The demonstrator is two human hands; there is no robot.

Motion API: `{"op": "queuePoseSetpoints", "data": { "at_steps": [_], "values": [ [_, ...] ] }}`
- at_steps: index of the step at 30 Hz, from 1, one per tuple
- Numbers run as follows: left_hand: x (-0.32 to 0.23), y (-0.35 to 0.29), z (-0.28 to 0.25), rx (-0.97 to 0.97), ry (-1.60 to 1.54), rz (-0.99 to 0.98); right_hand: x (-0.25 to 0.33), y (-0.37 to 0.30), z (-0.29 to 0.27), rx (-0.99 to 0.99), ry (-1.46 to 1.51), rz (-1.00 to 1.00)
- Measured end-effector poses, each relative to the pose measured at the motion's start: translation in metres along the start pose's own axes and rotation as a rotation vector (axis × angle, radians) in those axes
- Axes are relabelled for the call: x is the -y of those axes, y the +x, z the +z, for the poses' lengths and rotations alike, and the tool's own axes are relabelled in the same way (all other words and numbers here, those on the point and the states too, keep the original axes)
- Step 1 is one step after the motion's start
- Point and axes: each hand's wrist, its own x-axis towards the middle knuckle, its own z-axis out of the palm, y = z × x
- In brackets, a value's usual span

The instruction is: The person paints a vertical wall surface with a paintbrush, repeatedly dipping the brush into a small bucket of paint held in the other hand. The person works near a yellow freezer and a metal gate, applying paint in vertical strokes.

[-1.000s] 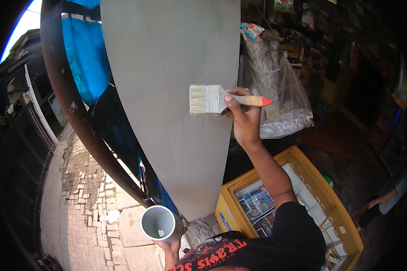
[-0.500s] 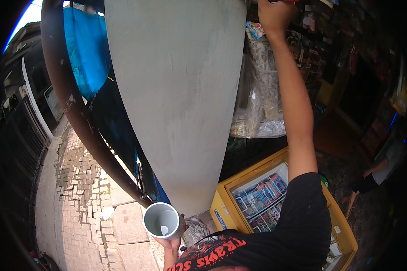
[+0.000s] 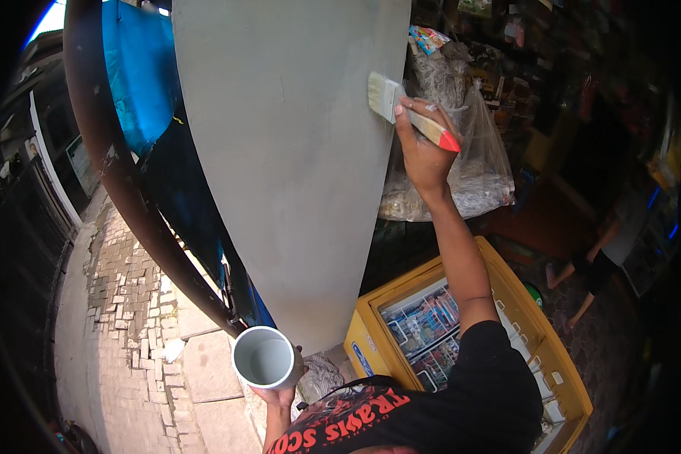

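At the gray panel (image 3: 287, 189), the right grip (image 3: 427, 160) clasps a diagonal paintbrush (image 3: 422, 125), bristles (image 3: 376, 92) pointing up-left.

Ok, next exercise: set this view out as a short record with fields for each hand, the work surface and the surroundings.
Right hand: grips a flat paintbrush with a red-tipped handle
Bristles: over the panel's right side, apparently touching
Left hand: holds a round grey tub, its open top in view
Work surface: tall grey panel
Right of panel: clear plastic bag; below it, yellow chest freezer
Left: blue sheet, brick paving
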Motion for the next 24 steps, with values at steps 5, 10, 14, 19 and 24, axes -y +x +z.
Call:
{"op": "queuePoseSetpoints", "data": {
  "at_steps": [5,10,14,19,24],
  "values": [
    [0.005,-0.002,-0.007,0.029,0.102,-0.021,-0.019,0.144,0.016,-0.038,0.067,0.051],
    [0.001,-0.014,-0.010,-0.072,0.061,-0.007,-0.045,0.181,0.027,0.160,-0.195,-0.532],
    [-0.003,-0.018,-0.017,-0.285,-0.284,0.061,-0.040,0.049,0.005,0.513,-0.383,-0.519],
    [-0.013,-0.024,-0.018,-0.201,-0.451,0.050,0.007,-0.101,-0.038,1.081,-0.021,-0.391],
    [-0.023,-0.021,-0.024,-0.116,-0.370,0.062,-0.039,0.013,-0.018,1.081,0.145,-0.106]
  ]
}}
